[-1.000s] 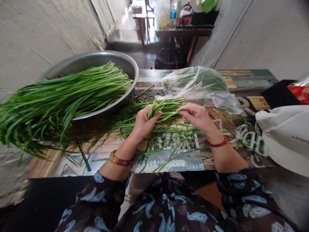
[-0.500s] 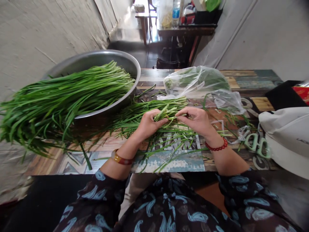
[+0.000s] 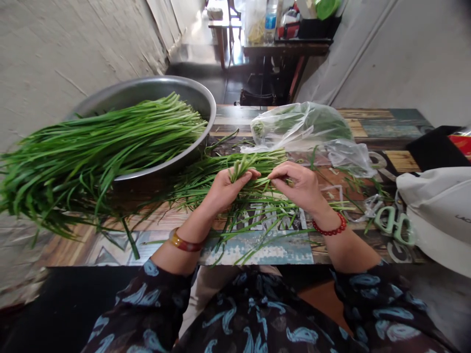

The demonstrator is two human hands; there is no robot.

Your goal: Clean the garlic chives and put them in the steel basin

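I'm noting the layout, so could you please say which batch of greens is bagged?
The batch beyond the right hand, inside clear plastic; those in the basin, in the left hand and loose on the table are uncovered.

Basin (image 3: 196, 93), greens (image 3: 198, 182), bag (image 3: 309, 122) — all rest on the table (image 3: 386, 117).

Stalks (image 3: 240, 167) smooth; basin (image 3: 212, 113) metal; bag (image 3: 307, 128) glossy plastic; cap (image 3: 441, 206) probably matt cloth.

Black, blue-paisley sleeves (image 3: 150, 306); red beaded bracelet (image 3: 330, 232).
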